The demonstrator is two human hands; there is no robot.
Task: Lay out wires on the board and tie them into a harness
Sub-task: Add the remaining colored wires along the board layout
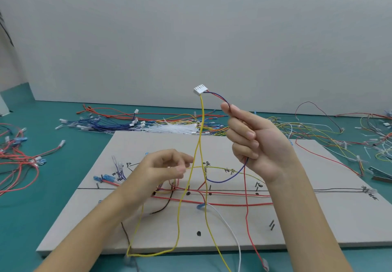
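A pale grey board (pixel 318 218) lies on the teal table, marked with black lines, dots and pins. Red, yellow, white, brown and blue wires cross it. My right hand (pixel 256 142) is raised above the board and grips a red and a blue wire in its curled fingers. Those wires rise to a white connector (pixel 200 89) held in the air. Two yellow wires (pixel 199 144) hang from the connector down to the board. My left hand (pixel 163 170) hovers lower, fingers curled, pinching a yellow wire by its fingertips.
Loose wire bundles lie behind the board: blue ones (pixel 101 123), white cable ties (pixel 174 128), and red and yellow ones (pixel 318 131). A red pile (pixel 19 159) sits at the left. A metal tool (pixel 379 174) lies at the right edge. A grey wall stands behind.
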